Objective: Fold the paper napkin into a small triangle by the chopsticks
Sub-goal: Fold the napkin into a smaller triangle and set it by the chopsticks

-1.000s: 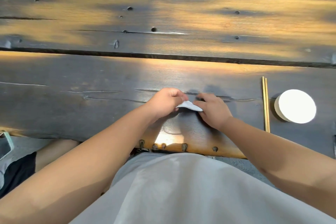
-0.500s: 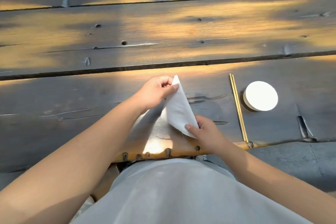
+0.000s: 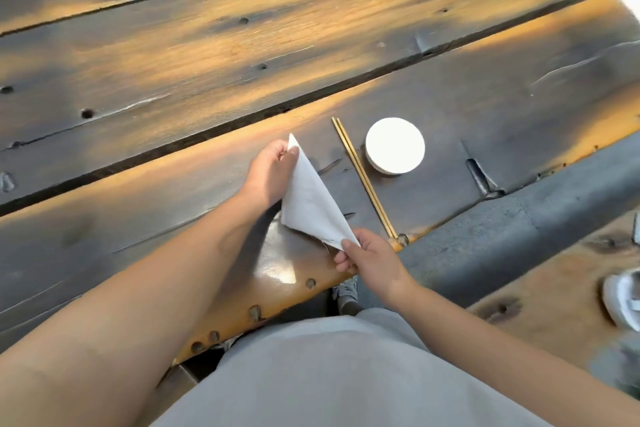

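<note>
Swung to the right since half a second ago, the head view now takes in the worktop's [image 3: 207,55] near edge and grey floor beyond it, while the napkin [image 3: 310,199] remains lifted between both hands much as before. Broad dark planks, streaked with warm orange light, run diagonally across the scene, and the person's pale grey shirt [image 3: 339,374] fills the bottom. Both bare forearms reach in from below. Folded to a long white triangle, the napkin hangs just above the wood and just left of the chopsticks [image 3: 363,180], apart from them. At its far tip the left hand [image 3: 268,177] pinches the paper between thumb and fingers, its grip closed on the point. At the near corner the right hand [image 3: 370,258] pinches the paper likewise, thumb on top, over the worktop's edge. A round white dish [image 3: 394,145], possibly a lidded pot, sits on the wood just right of the chopsticks. These two thin sticks lie side by side on the wood, their near ends at its rim. Whether the triangle's lower edge brushes the wood cannot be told.
</note>
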